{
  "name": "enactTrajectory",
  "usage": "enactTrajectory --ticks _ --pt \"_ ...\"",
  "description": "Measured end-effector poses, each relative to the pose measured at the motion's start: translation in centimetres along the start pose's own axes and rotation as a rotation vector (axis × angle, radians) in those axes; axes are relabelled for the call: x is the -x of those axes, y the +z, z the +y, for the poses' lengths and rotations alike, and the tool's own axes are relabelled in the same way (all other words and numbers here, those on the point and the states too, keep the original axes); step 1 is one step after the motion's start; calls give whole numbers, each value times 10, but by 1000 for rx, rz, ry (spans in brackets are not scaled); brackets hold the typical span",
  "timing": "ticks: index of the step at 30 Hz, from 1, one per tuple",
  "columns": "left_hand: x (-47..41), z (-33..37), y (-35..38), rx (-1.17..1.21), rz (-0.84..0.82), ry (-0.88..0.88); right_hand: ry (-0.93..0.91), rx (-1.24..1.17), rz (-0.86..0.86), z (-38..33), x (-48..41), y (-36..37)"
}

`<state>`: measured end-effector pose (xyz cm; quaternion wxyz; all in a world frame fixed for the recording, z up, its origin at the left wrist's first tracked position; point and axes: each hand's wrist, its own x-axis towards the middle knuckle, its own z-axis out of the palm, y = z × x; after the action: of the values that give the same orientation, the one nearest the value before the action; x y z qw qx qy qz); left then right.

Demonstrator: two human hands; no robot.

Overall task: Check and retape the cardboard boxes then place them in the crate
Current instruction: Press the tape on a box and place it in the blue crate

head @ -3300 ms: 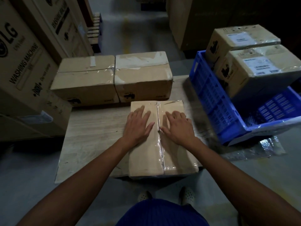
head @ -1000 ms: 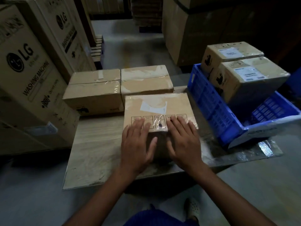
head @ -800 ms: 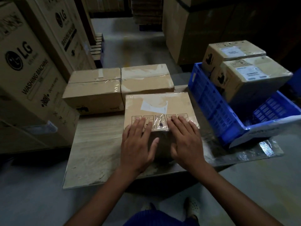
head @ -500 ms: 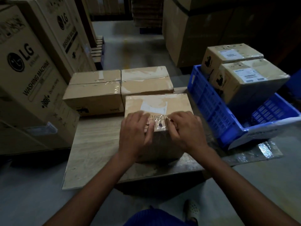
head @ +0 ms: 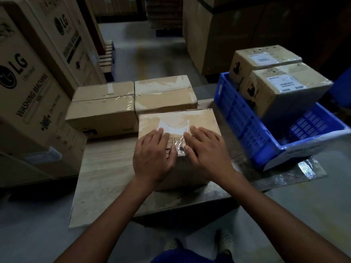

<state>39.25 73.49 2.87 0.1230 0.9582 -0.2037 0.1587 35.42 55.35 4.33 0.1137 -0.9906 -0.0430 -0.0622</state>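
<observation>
A taped cardboard box (head: 177, 120) with a white label and printed symbols stands on the low wooden table (head: 108, 168) in front of me. My left hand (head: 152, 157) and my right hand (head: 207, 150) lie flat on its near top edge, fingers spread, on either side of a shiny tape strip (head: 180, 147) that runs over the edge. Behind it sit two more taped boxes, one on the left (head: 102, 109) and one on the right (head: 164, 93). A blue crate (head: 241, 118) on the right holds two labelled boxes (head: 284, 90).
Tall LG washing machine cartons (head: 32, 78) stand along the left. Large brown cartons (head: 214, 38) rise at the back right. A grey floor aisle (head: 148, 54) runs between them. A shiny plastic sheet (head: 303, 171) lies under the crate. My shoes (head: 224, 242) show below the table edge.
The box was tipped up from lying flat, so a labelled face is now on top. My hands slid from its front face up over the top edge and flattened beside the tape.
</observation>
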Motion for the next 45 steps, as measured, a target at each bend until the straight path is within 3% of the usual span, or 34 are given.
enactTrajectory --ticks 6,12,18,21,24,26,29,32,39,43,45 --pt "-15 0 -10 84 -12 17 -6 -16 -20 6 -15 -13" --pt "-31 -7 -7 -7 -335 -10 6 76 -94 2 -26 -2" --pt "-44 -17 -8 -10 -238 56 -77 93 -36 18 -40 -11" --pt "-57 -38 -9 190 -168 86 -123 86 -53 29 -49 -17" --pt "-58 -45 -4 353 -100 25 -11 -30 26 30 -50 -13" --pt "-54 -46 2 379 -59 -76 198 -186 108 28 -48 -9" --pt "-48 -46 0 747 -87 -517 491 -591 82 34 -44 -13" --pt "-39 -39 -8 1258 -199 -865 572 -949 -30 43 -40 -14" --pt "-17 -34 -16 1460 -245 -772 528 -1144 30 39 -14 -16" --pt "-5 -39 -15 1494 -75 -685 573 -1174 228 35 0 -17" --pt "-4 -42 -18 1597 49 -744 625 -1283 311 37 1 -16"
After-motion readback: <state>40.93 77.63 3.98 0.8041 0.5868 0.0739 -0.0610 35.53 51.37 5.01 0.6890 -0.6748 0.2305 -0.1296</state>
